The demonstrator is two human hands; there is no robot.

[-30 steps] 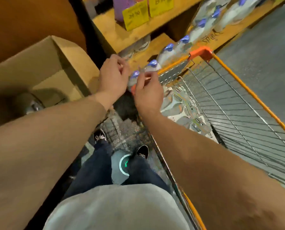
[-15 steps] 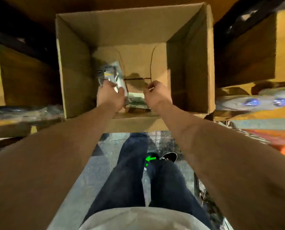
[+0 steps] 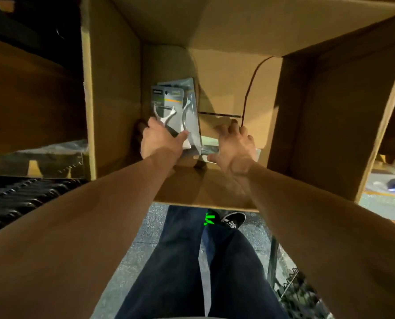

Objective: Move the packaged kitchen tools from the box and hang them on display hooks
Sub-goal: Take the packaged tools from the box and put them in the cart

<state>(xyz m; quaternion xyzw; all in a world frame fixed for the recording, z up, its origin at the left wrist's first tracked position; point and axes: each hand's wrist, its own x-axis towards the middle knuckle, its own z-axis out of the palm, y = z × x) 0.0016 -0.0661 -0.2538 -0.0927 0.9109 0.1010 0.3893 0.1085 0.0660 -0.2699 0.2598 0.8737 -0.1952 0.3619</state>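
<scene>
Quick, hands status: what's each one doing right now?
Left hand: grips tool packs inside the box.
Right hand: open, fingers spread, holding nothing.

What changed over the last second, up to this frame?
Both hands swung over and went down into the box. The left hand took hold of two peeler packs and now holds them upright. The right hand, curled half a second ago, now spreads its fingers over a flat pack on the bottom. The box looks unmoved.
</scene>
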